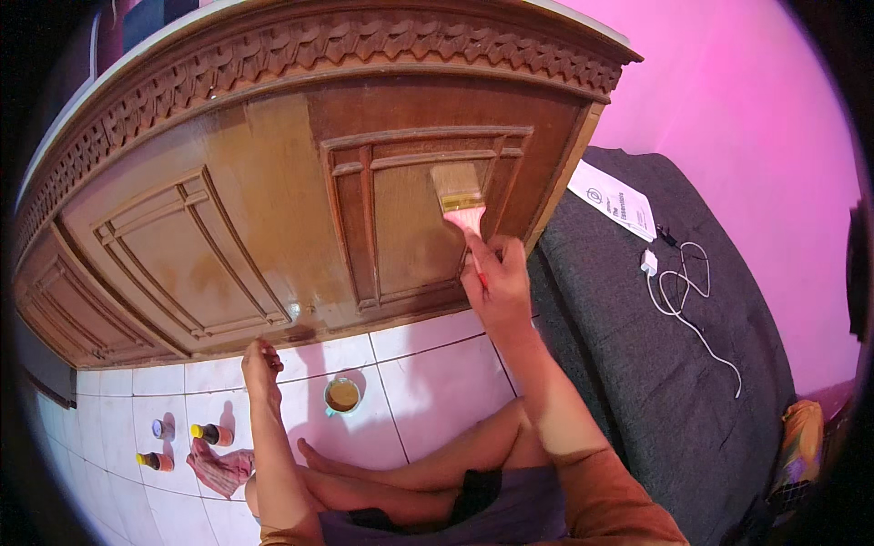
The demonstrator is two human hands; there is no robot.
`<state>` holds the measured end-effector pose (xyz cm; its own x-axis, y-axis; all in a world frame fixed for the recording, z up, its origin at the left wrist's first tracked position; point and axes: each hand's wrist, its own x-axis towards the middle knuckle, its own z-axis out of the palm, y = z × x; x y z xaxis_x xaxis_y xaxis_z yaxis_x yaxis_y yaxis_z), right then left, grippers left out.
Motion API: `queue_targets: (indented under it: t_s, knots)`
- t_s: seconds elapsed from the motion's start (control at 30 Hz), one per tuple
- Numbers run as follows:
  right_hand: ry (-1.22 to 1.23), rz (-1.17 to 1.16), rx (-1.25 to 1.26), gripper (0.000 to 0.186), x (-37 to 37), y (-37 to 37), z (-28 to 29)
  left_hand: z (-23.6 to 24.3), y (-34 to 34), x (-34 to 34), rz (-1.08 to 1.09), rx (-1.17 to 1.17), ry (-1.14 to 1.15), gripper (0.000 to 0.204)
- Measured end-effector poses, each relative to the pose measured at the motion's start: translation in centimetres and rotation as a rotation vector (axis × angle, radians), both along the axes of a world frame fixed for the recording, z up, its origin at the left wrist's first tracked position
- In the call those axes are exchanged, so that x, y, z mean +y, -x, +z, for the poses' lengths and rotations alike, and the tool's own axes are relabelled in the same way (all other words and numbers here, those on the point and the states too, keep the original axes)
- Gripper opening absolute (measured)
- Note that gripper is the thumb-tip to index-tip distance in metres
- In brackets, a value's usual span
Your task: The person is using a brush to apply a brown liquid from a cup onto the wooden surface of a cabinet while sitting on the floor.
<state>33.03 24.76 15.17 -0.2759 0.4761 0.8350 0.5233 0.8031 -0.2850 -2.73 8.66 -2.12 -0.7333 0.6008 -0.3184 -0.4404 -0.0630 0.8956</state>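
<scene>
My right hand [499, 278] grips the handle of a wide flat paintbrush [462, 205]. Its pale bristles lie against the right-hand framed panel [414, 232] of a brown carved wooden cabinet [382, 100]. My left hand [262, 364] is closed in a loose fist by the cabinet's lower edge, with nothing visible in it. On the floor between my arms stands a cup [342, 395] of brownish liquid, its handle toward me. The cabinet front has paler tan areas beside darker reddish-brown ones, and a wet-looking shine low in the middle.
On the tiled floor [446, 382] at left are two dark bottles with yellow caps [211, 434], a small round container [162, 429] and a crumpled pink cloth [221, 469]. A dark grey cushioned seat [637, 364] at right bears papers [619, 202] and a white charger cable [678, 309].
</scene>
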Motion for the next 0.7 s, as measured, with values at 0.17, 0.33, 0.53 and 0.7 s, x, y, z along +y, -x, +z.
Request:
queue_targets:
  t_s: [0.17,0.33,0.53,0.7]
  knots:
    - [0.014,-0.022,-0.04,0.041,-0.9,-1.2,-2.6,0.6,-0.7,0.4,0.027,-0.004,-0.021,0.018]
    - [0.036,0.001,0.072,0.041,-0.5,0.8,0.6,0.7,-0.6,0.0,0.045,0.001,-0.019,0.019]
    - [0.124,-0.017,-0.018,0.04,-1.0,0.2,-2.2,0.7,-0.7,0.0,0.012,0.01,-0.039,0.024]
    - [0.101,0.0,0.055,0.041,-2.0,1.3,1.2,0.9,-0.9,-0.1,-0.004,0.01,-0.04,0.02]
